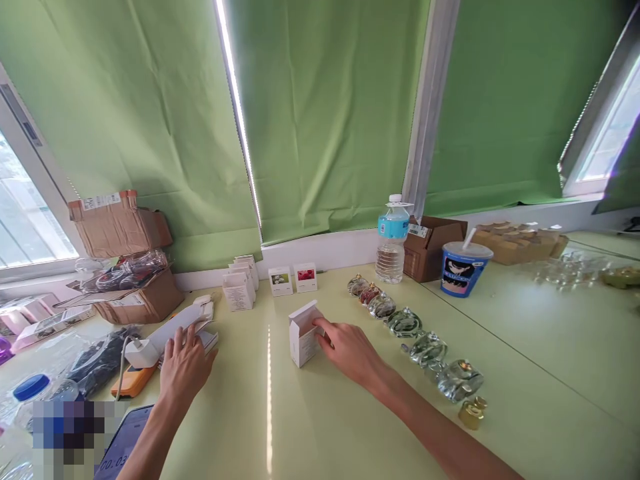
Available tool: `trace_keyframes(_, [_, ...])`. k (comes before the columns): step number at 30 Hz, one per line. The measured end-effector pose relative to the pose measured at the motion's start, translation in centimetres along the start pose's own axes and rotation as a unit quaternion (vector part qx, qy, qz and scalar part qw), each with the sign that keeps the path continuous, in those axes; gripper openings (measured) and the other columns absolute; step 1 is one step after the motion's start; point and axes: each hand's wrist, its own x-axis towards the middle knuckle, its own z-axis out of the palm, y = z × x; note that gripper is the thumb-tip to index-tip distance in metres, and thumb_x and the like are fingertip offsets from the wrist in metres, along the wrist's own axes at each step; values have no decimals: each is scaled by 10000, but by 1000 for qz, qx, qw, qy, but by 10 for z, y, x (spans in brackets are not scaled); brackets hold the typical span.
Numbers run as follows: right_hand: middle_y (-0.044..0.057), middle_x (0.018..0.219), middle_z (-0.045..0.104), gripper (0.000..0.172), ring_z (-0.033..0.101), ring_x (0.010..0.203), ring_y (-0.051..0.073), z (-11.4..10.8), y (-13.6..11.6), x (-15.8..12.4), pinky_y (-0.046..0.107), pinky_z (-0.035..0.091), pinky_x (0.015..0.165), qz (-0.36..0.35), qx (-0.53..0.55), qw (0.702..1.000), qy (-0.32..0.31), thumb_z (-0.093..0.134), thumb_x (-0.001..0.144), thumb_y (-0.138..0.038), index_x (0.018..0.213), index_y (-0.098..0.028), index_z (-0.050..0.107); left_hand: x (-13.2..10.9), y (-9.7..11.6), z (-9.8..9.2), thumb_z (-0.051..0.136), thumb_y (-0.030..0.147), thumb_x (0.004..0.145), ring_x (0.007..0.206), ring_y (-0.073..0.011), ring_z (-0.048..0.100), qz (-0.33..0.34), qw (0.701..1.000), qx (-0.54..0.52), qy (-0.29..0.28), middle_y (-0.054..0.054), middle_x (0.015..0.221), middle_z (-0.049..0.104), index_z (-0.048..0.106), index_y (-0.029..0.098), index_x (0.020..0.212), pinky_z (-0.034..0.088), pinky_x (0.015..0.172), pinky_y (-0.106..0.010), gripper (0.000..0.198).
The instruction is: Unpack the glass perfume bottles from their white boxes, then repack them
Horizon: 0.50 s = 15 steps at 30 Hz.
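Observation:
My right hand pinches the near right edge of a small white carton, which stands upright on the table with its top flap raised. My left hand lies with fingers stretched over white flattened cartons beside a white power strip; its fingertips hide part of them. Behind the carton stand several white cartons in a row and two small picture cards. To the right runs a line of several glass perfume bottles, with a gold cap at its near end.
A water bottle, a brown cardboard box and a blue cup with a straw stand at the back right. Left are a phone, an orange device, plastic-wrapped items and opened cardboard boxes. Green blinds hang behind.

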Motion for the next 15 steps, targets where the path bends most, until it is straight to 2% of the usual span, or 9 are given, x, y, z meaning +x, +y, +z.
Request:
trace_keyframes(2, [6, 769, 702, 257, 640, 676, 189, -1, 0, -1, 264, 262, 566, -1, 4, 1000, -2, 375, 965, -267, 1142, -261, 560, -1, -4, 3, 459, 423, 872, 1328, -364, 347, 16, 1000, -2, 19, -164, 1420, 449, 651, 102, 1083, 302, 1068, -476, 430])
trace_keyframes(7, [11, 775, 700, 244, 637, 673, 186, -2, 0, -1, 261, 263, 572, -3, 4, 1000, -5, 377, 968, -276, 1117, -255, 569, -2, -7, 9, 432, 381, 898, 1288, -301, 413, 99, 993, -54, 39, -137, 1263, 586, 644, 133, 1095, 352, 1061, -409, 381])
trace_keyframes(11, [15, 774, 702, 247, 639, 680, 188, -2, 1, -1, 262, 264, 575, -3, 3, 1000, -6, 376, 966, -276, 1119, -256, 569, -2, -9, 16, 461, 425, 878, 1246, -331, 450, 83, 992, -76, 47, -144, 1191, 618, 660, 143, 1059, 381, 1033, -445, 389])
trace_keyframes(15, [16, 779, 704, 247, 640, 684, 189, -4, 0, -1, 263, 260, 574, -4, 2, 1000, -4, 372, 965, -275, 1109, -259, 572, -1, -12, 17, 421, 411, 900, 1159, -289, 516, 81, 991, -80, 67, -130, 1176, 605, 653, 177, 1048, 436, 962, -407, 361])
